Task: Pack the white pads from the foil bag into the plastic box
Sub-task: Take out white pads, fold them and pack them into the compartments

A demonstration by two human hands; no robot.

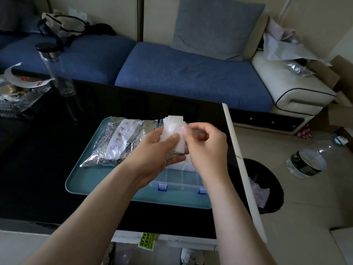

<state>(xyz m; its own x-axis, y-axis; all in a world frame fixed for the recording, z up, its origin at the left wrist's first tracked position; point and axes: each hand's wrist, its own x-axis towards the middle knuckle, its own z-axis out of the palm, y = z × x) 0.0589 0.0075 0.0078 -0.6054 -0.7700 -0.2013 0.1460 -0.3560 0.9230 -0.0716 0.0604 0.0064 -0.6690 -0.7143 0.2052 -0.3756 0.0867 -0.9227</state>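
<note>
My left hand [159, 152] grips a stack of white pads [174, 129] upright above the clear plastic box [177, 179]. My right hand [205, 142] pinches the edge of the front pad with thumb and forefinger. The box has blue latches and lies on the right side of a teal tray [91, 180]; my hands hide most of its inside. The crinkled silver foil bag [120, 138] lies flat on the tray's left part, apart from both hands.
The tray sits on a black glossy table [47, 153] with a white right edge. A clear bottle with a black cap [57, 69] and wrappers stand at the far left. A black waste bin [267, 186] is on the floor to the right; a blue sofa is behind.
</note>
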